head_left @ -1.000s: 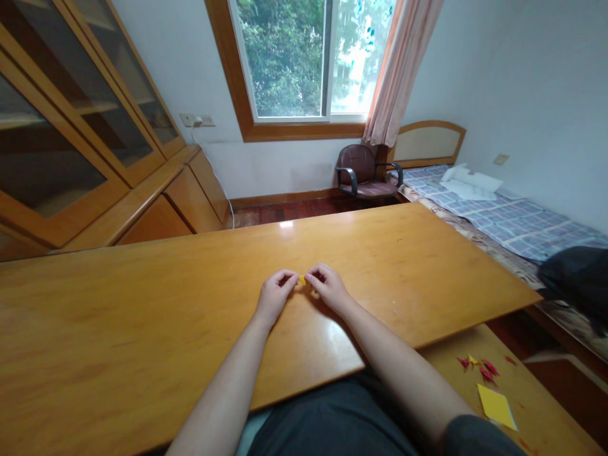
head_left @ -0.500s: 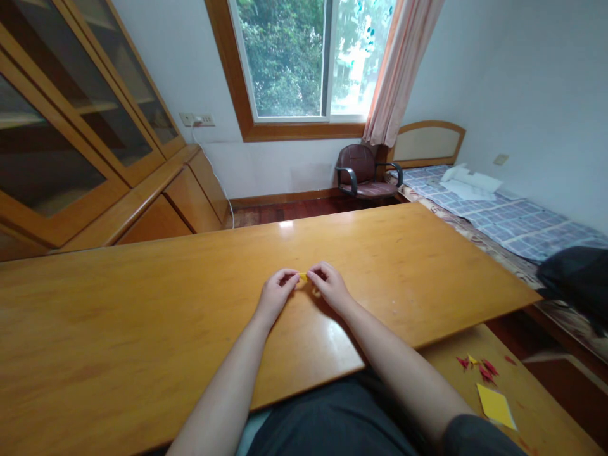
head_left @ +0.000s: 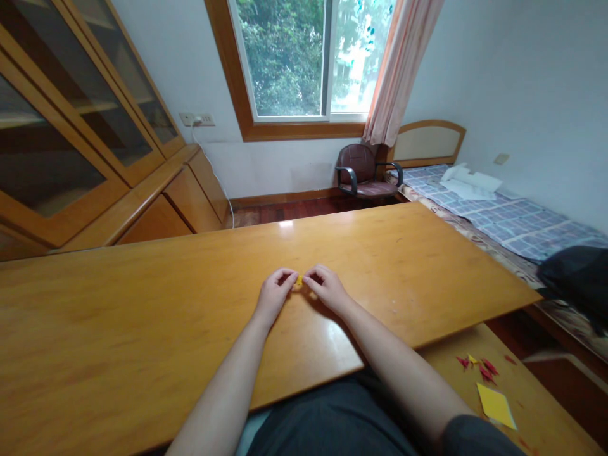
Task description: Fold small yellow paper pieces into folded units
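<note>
Head view: the left hand [head_left: 275, 294] and right hand [head_left: 329, 290] each present a closed fingertip grip on a small yellow paper piece [head_left: 299, 280], located between them over the table [head_left: 142, 316]; contact with the tabletop cannot be determined. The step in hand appears to be fine two-handed shaping. The next move likely calls for light, even pressure to avoid tearing. The table is glossy wood. At lower right, a lower table [head_left: 453, 349] carries red folded pieces [head_left: 489, 367] and a yellow square sheet [head_left: 496, 406]. Beyond stand an office chair [head_left: 358, 164] and a bed [head_left: 522, 223].
</note>
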The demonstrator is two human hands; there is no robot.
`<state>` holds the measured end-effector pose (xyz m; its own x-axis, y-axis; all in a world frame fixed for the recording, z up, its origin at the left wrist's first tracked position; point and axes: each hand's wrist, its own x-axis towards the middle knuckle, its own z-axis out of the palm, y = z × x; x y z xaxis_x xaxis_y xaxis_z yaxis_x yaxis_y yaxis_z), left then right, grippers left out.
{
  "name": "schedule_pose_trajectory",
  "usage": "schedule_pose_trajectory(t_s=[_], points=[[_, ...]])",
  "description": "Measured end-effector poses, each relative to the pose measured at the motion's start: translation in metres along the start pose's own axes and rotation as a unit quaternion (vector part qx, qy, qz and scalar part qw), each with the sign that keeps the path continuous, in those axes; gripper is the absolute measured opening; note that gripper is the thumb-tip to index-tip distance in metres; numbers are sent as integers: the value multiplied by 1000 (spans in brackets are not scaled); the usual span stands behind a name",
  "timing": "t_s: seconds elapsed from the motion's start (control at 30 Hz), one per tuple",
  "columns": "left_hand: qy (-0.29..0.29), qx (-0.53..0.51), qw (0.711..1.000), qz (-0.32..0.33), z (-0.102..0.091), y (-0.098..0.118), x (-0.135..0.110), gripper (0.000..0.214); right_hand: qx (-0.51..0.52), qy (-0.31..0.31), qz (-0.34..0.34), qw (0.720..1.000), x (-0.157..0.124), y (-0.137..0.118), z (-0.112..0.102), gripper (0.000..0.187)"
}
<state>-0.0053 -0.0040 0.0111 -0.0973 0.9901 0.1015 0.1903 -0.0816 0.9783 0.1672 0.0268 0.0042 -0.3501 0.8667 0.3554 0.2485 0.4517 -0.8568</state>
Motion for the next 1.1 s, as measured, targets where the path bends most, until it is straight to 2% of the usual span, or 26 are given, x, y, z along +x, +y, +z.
schedule_pose_trajectory(t_s=[0.2,0.63,1.1], points=[[16,21,999,22,-1,-1,2,24,-15,-12,-3,1000,0,-3,0,11],[17,-3,999,-29,-1,4,1,31,-22,-5,-7,1000,-1,-5,-1,10],[16,-22,999,-30,0,7,-1,33,-26,-7,-6,1000,-1,-6,-1,9]])
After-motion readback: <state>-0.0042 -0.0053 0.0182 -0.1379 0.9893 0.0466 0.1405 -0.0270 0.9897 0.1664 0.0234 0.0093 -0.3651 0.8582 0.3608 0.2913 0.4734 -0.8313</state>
